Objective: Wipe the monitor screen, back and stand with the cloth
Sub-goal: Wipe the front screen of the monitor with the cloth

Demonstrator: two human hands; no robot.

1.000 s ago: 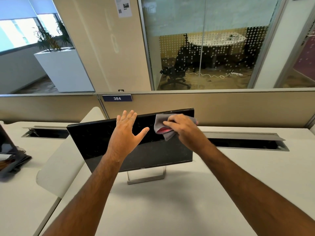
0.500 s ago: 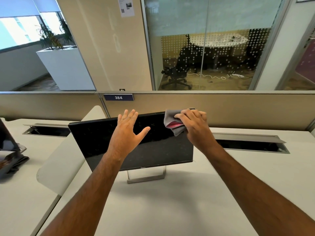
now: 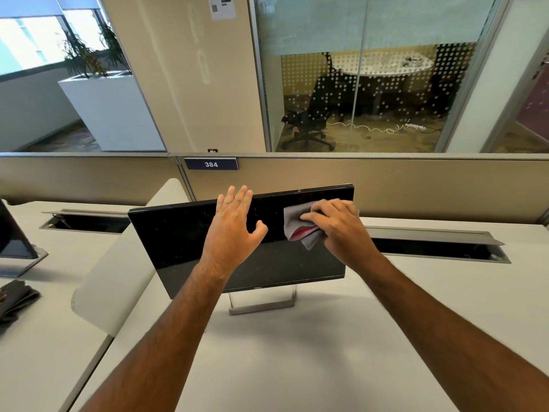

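Your right hand [image 3: 338,224] presses the grey cloth [image 3: 297,224] against the upper right of the monitor [image 3: 190,239] screen, fingers bunched on the fabric. Your left hand [image 3: 234,230] lies flat on the glass near the top edge, fingers together and thumb spread. The monitor stands on its metal stand [image 3: 261,304] mid-desk [image 3: 297,367], tilted back. Behind it runs a cable slot [image 3: 439,248]; a curved white divider [image 3: 118,281] crowds its left edge, with another screen [image 3: 15,236] beyond.

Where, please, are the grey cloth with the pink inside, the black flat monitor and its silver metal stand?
grey cloth with pink inside [image 3: 292,217], head view, upper grey fold.
black flat monitor [image 3: 178,242], head view, bare left screen.
silver metal stand [image 3: 261,308], head view, front base bar.
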